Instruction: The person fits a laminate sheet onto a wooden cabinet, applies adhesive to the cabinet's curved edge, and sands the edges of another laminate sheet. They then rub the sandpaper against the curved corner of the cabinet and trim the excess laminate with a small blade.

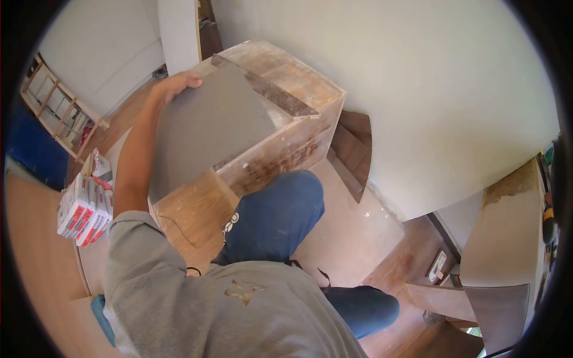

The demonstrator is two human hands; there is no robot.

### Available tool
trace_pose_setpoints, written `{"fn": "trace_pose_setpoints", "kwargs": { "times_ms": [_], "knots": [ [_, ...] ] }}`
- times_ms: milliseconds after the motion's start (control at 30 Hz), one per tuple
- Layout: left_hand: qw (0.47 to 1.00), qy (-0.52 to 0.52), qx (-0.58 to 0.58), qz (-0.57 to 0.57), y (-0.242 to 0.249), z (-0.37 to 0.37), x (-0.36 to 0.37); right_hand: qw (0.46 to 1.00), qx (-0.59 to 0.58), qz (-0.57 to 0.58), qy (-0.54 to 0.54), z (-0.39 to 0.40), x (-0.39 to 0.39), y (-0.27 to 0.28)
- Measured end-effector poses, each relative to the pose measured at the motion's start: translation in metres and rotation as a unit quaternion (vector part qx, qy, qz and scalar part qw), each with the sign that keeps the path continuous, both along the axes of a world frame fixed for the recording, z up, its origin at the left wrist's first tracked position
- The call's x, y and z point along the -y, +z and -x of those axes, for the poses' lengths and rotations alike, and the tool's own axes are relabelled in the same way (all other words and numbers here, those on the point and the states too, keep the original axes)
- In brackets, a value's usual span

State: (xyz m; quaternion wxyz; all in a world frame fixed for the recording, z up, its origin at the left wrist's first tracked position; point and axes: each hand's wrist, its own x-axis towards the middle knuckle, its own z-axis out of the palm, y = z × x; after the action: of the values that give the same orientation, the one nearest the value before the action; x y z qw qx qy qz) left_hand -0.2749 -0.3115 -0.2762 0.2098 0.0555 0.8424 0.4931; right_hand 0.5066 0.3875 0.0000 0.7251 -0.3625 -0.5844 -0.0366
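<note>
Currently one bare left hand (176, 85), upper left of frame, half-curled, gripping one flat grey panel (212, 125) by its edge.

I can't read print on stacked packs (86, 209); blue surface (37, 146) cut off by dark rim; right hand out of view.

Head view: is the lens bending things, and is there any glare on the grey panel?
Head view: strong fisheye, black corners, lower edge of the pale wall bowed; soft light, no hard glare on the grey panel; left hand reasonably sharp; small print on the stacked packs unreadable.
</note>
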Motion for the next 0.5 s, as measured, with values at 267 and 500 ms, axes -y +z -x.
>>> {"fn": "trace_pose_setpoints", "kwargs": {
  "times_ms": [267,500],
  "knots": [
    [0.997,-0.037,0.053,0.035,-0.079,0.050,0.008,0.770,0.245,0.242,0.537,0.271,0.150,-0.224],
    [0.994,-0.084,0.064,-0.007,-0.069,0.042,0.006,0.665,0.523,0.116,0.520,0.607,0.296,-0.329]
  ]
}}
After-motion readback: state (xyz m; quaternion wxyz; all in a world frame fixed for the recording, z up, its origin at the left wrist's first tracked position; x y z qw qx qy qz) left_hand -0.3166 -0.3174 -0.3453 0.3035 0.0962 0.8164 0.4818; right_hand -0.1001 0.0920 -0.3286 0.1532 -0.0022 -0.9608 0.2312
